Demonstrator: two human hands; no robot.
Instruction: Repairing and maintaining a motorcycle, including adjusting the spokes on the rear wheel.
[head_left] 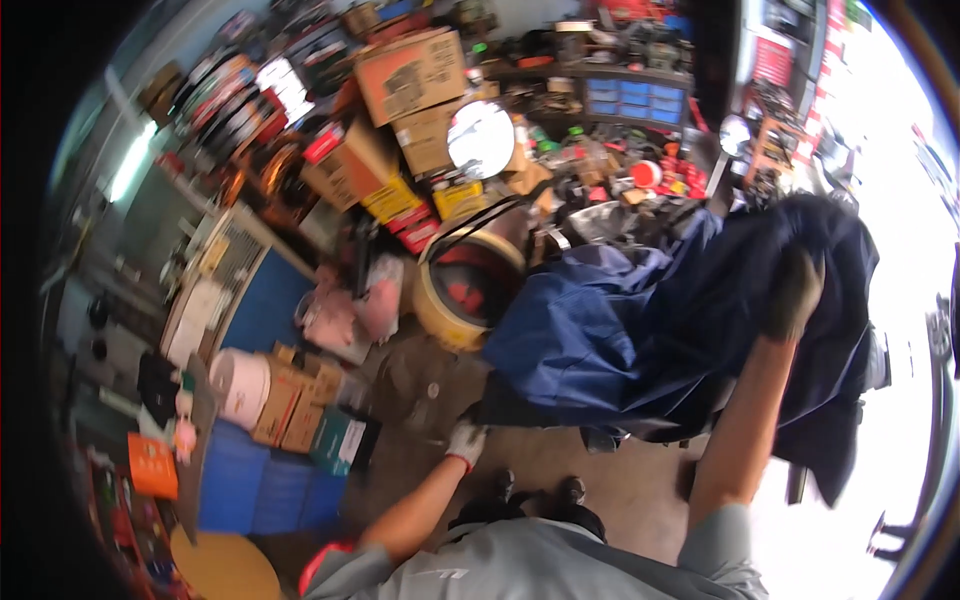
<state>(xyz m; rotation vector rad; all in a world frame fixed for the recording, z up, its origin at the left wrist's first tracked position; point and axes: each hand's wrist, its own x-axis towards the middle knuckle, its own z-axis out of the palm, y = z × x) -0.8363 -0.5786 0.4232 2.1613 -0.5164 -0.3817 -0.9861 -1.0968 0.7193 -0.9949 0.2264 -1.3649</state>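
Note:
A large navy fabric cover (590, 330) drapes in loose folds over something bulky in front of me. My left hand (466, 443), in a pale glove with a red cuff, is closed at the cover's near left corner. Stretched far out to the right, my right hand (793, 297) wears a darker, soiled-looking glove. It is closed on the raised right part of the cover, its fingers blurred and partly lost in the dark folds. What lies beneath the fabric is mostly hidden; some supports show below its edge.
A round cream-rimmed tub (450, 318) stands left of the cover. Cardboard boxes (412, 75) pile up behind it, beside a cluttered bench with blue drawers (632, 98). On the left are blue bins (235, 478), small boxes (290, 405) and a round tan top (225, 568). Bright daylight enters at right.

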